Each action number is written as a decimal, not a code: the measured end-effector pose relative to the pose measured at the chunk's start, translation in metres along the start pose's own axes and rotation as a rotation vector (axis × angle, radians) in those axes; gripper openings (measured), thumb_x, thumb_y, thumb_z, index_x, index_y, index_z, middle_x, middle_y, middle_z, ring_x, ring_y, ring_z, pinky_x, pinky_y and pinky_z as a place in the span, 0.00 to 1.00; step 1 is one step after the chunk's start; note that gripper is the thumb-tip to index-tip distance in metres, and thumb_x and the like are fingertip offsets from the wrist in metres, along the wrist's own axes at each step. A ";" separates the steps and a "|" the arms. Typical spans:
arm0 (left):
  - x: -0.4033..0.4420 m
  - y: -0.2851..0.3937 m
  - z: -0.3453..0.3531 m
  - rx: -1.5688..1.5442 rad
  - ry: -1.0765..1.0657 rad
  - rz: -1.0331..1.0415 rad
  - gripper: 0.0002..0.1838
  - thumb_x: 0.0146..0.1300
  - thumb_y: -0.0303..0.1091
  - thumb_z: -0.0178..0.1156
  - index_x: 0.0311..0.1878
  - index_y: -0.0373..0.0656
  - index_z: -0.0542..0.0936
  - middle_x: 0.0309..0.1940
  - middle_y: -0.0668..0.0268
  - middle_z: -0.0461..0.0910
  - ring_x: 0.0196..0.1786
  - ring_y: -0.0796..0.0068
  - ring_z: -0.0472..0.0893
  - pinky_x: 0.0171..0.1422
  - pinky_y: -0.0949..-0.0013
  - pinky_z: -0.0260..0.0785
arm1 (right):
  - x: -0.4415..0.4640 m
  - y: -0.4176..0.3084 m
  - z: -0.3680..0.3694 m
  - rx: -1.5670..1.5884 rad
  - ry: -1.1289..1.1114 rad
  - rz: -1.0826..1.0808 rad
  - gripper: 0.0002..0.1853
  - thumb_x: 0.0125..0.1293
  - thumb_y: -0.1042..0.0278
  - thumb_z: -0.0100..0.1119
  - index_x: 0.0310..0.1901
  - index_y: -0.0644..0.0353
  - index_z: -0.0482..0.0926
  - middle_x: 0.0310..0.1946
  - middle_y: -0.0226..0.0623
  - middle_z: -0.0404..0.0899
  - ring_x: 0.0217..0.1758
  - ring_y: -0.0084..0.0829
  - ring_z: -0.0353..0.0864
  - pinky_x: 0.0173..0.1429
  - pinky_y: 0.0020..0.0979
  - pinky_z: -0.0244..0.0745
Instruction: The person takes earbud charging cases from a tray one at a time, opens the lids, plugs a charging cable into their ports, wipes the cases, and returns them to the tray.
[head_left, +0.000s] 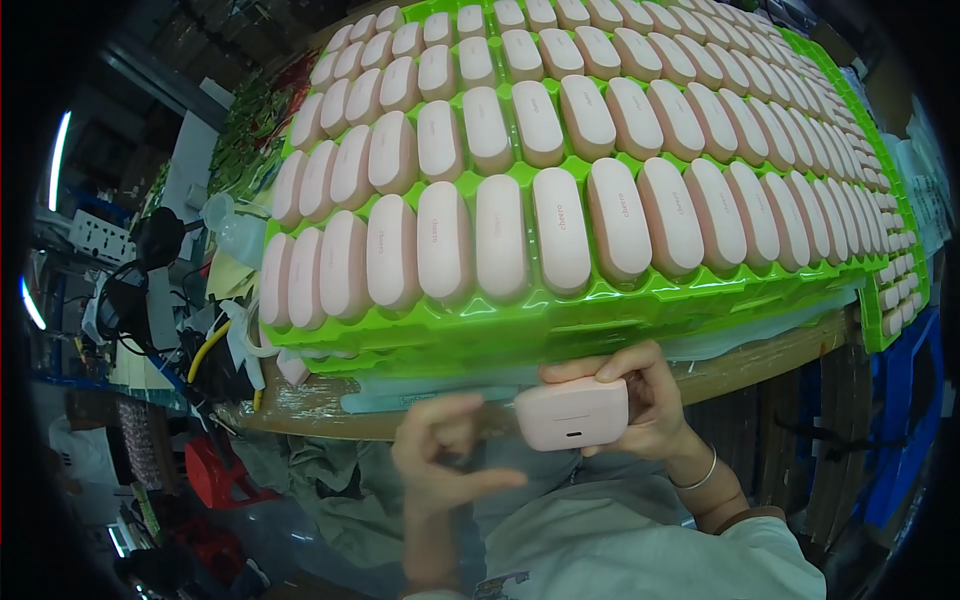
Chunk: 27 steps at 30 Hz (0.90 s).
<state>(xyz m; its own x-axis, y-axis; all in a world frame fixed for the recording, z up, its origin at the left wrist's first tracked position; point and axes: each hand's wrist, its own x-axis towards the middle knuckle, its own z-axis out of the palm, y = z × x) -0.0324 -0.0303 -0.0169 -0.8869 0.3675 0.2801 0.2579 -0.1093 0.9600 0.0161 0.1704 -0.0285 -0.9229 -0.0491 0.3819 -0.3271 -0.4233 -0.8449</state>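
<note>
My right hand [650, 415] grips a pale pink earbud charging case [572, 418] by its right end, just in front of the table edge. A small dark port shows on the side of the case facing me. To its left, my left hand [440, 455] is empty and slightly blurred, thumb and fingers apart, not touching the case. Behind both hands, a bright green tray [480, 335] holds rows of similar pink cases, several of them, such as this pink case [562, 230], marked "cheero".
The green tray lies on a wooden table [320, 408] with a worn edge. At left are a yellow cable [208, 350], a translucent bottle [238, 235] and a white power strip [100, 238]. A red stool [215, 470] stands on the floor at lower left.
</note>
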 end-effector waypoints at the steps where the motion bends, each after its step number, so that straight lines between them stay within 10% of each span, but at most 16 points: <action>1: 0.003 -0.003 0.006 -0.009 -0.061 -0.006 0.36 0.28 0.37 0.76 0.44 0.35 0.70 0.16 0.76 0.69 0.19 0.91 0.64 0.22 0.86 0.54 | 0.001 0.000 0.000 -0.002 -0.004 0.000 0.28 0.45 0.83 0.63 0.45 0.57 0.58 0.53 0.59 0.63 0.58 0.44 0.65 0.57 0.38 0.66; 24: 0.009 -0.022 0.019 0.065 -0.063 0.095 0.32 0.29 0.35 0.76 0.41 0.36 0.75 0.10 0.81 0.60 0.14 0.93 0.56 0.18 0.85 0.45 | 0.002 0.003 0.003 0.052 0.041 -0.007 0.28 0.45 0.82 0.64 0.47 0.57 0.61 0.52 0.54 0.66 0.60 0.44 0.63 0.59 0.39 0.63; 27: 0.005 -0.025 0.022 -0.004 0.040 0.178 0.24 0.43 0.47 0.68 0.36 0.36 0.77 0.09 0.79 0.60 0.13 0.90 0.58 0.18 0.83 0.46 | 0.006 0.007 0.002 -0.040 0.001 -0.144 0.29 0.42 0.79 0.67 0.47 0.58 0.65 0.48 0.49 0.68 0.58 0.43 0.65 0.58 0.37 0.65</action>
<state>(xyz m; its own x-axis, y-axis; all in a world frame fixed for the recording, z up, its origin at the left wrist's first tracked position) -0.0350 -0.0052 -0.0390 -0.8417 0.3053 0.4453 0.4107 -0.1733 0.8951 0.0092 0.1653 -0.0312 -0.8660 0.0110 0.4999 -0.4641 -0.3898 -0.7954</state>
